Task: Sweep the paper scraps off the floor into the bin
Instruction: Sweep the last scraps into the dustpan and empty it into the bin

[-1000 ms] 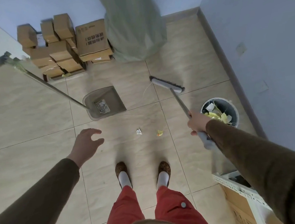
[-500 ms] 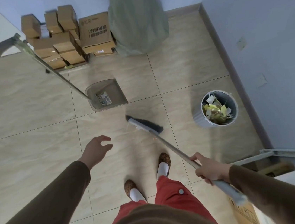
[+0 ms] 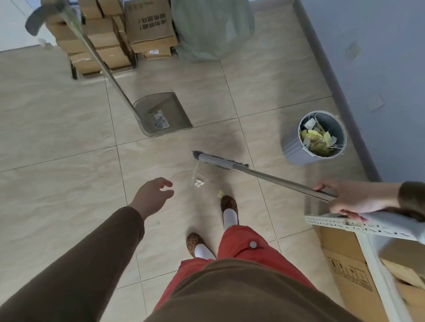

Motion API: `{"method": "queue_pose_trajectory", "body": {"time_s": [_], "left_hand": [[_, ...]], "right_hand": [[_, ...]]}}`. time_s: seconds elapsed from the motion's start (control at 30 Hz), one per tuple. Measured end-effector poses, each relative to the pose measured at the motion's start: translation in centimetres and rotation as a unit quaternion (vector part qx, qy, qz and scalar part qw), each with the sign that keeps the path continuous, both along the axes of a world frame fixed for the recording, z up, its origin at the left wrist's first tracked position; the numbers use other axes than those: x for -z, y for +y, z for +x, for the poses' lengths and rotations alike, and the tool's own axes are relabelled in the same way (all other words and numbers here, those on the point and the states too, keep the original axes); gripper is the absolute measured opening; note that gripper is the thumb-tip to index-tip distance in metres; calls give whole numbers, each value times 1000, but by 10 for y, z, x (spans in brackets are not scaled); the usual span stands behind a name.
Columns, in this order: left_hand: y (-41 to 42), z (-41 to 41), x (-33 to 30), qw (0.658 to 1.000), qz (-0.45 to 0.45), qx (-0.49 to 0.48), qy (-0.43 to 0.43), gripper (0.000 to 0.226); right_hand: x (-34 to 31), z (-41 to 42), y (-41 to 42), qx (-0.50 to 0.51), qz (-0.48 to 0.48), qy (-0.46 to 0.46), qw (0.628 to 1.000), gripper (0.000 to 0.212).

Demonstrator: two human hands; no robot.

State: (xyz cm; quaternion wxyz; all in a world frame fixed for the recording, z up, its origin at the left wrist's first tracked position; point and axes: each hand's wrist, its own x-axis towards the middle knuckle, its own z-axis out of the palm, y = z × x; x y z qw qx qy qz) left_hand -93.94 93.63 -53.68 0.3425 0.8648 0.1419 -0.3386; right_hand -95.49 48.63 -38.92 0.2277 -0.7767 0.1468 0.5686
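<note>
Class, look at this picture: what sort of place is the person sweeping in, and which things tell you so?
Probably a storeroom or back room: cardboard boxes stacked against the wall, a big green sack beside them, and a metal shelf frame above another carton.

There is a single view, from a wide-angle camera worn on the person's head, looking steeply down and a little forward. It sits high above the tiled floor (image 3: 42, 122), so the person's own torso, red trousers (image 3: 242, 247) and feet fill the lower middle. Both sleeved arms enter from the bottom corners. The top edge reaches the far wall, where cardboard boxes (image 3: 149, 22) are stacked. The blue side wall (image 3: 382, 35) bends inward on the right through lens distortion.
</note>
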Motion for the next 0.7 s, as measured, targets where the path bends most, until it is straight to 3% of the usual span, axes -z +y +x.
{"method": "queue_pose_trajectory", "body": {"time_s": [0.27,0.43,0.6,0.7], "left_hand": [[23,-3,6,1000,10,2,-8,29],[33,21,11,999,24,18,-14,30],[33,57,9,998,36,42,-10,30],[28,76,5,998,38,53,-21,30]], "right_hand": [[2,12,4,-11,-44,21,999,58],[7,31,-3,26,-20,34,999,49],[-1,69,-22,152,15,36,988,36],[-7,87,-22,283,64,35,956,38]]}}
